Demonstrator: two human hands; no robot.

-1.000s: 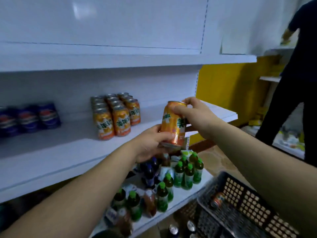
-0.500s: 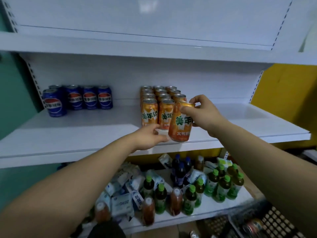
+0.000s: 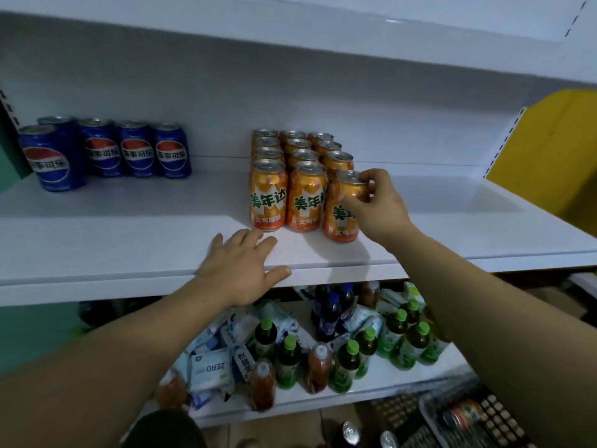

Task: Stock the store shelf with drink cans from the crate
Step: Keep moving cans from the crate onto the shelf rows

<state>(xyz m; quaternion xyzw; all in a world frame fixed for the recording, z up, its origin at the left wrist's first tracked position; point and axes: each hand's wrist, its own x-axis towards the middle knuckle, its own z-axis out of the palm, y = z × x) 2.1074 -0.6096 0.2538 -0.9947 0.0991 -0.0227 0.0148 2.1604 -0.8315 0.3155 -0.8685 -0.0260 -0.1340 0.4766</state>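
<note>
Right hand (image 3: 384,205) grips the top of one orange can (image 3: 342,218) on the white shelf (image 3: 129,247), front right beside eleven like cans (image 3: 268,198); left hand (image 3: 239,270) flat, fingers spread, on the shelf lip; five blue cans (image 3: 139,153) well left.

I see the left forearm (image 3: 129,344) and the right forearm (image 3: 484,302) uncovered along all the length that my view reaches, with the skin plain and smooth. The left hand (image 3: 240,270) and the right hand (image 3: 378,205) are bare too. At the bottom edge shows a dark rounded piece of cloth (image 3: 164,428); which garment it is, I cannot tell.
</note>
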